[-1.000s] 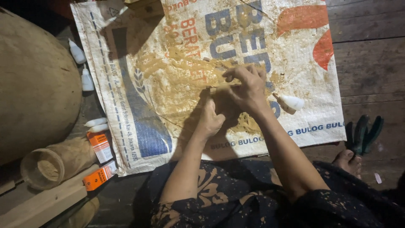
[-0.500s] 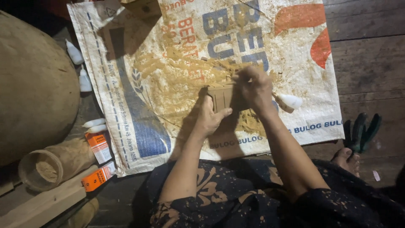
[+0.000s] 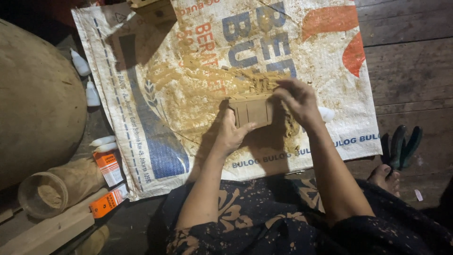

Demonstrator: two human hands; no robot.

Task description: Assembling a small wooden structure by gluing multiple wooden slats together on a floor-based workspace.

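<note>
Holding a small rectangular brown wooden block (image 3: 251, 110) between both hands, just above the middle of a white woven plastic sack (image 3: 330, 61) spread flat on a dark plank floor (image 3: 410, 71). The left hand (image 3: 230, 133) is wrapped round the block's lower left end with the thumb lying across its face, and the right hand (image 3: 296, 98) pinches the upper right edge with the fingertips. So both are closed on it, neither one spread wide.

Going by looks, I'd say the block is stiff and fairly light. Its flat faces carry a couple of shallow grooves, and it's probably a bit slick or gritty from the tan sawdust-like paste (image 3: 198, 89) smeared over the sack under it. The short ends seem the safest places to grip, since the faces look messy.

Off to the left sit a big rounded tan sack-like mass (image 3: 37, 94), a dusty cylindrical jar lying on its side (image 3: 52, 189), two orange and white small cartons (image 3: 107, 184) and a few white squeeze bottles (image 3: 85, 78). A pair of dark green gloves (image 3: 403, 146) lies at right near a bare foot (image 3: 384, 177).
</note>
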